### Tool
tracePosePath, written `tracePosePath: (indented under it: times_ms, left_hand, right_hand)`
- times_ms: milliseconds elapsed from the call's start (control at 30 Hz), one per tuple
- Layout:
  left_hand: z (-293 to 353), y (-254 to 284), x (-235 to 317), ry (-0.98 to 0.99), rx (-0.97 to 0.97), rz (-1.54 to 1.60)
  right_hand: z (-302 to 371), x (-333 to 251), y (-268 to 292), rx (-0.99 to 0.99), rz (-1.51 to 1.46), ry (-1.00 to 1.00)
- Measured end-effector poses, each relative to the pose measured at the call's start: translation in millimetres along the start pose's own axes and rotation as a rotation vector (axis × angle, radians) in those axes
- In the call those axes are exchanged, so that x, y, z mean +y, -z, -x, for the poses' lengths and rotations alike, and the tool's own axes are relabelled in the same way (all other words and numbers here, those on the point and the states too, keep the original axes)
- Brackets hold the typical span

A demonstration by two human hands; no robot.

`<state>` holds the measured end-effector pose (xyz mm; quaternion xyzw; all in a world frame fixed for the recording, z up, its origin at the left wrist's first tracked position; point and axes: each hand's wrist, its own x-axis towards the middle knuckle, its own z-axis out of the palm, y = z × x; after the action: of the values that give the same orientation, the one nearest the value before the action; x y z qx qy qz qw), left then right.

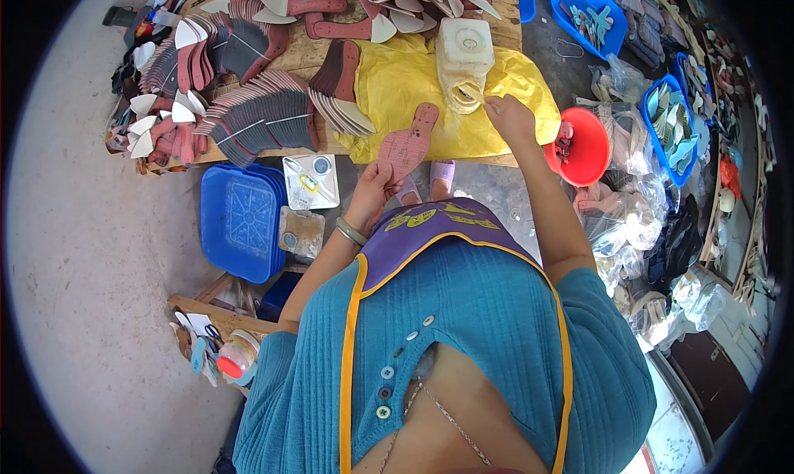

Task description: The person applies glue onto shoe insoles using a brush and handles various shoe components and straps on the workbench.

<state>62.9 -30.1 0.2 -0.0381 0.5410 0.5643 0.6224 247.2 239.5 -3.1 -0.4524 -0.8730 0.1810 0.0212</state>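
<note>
My left hand is closed on the wide end of a pink shoe insole, whose narrow heel end points away and shows a dark spot. The insole is held over the near edge of a yellow plastic sheet. At the mouth of a whitish plastic jug with a cut-out opening, my right hand has its fingers pinched together. They hold a thin pale handle, mostly hidden; its far end reaches the opening. The jug rests on the sheet.
Fanned stacks of insoles cover the wooden table's left side, with a loose pile at the back. A red bucket stands right of the table. Blue bins sit at left; blue baskets and plastic bags lie at right.
</note>
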Motion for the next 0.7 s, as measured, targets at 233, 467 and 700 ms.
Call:
tracePosePath:
  times_ms: [233,467,700]
  left_hand:
    - [3,-4,-3,-0.001,0.015,-0.109]
    - [12,-11,1,-0.020,-0.031,-0.167]
    - [-2,-10,-6,0.029,0.006,-0.121]
  right_hand:
    - [-4,-2,-5,0.041,0.010,0.043]
    - [5,0,-3,0.040,0.009,0.000]
    - [3,3,-10,0.087,0.023,0.097]
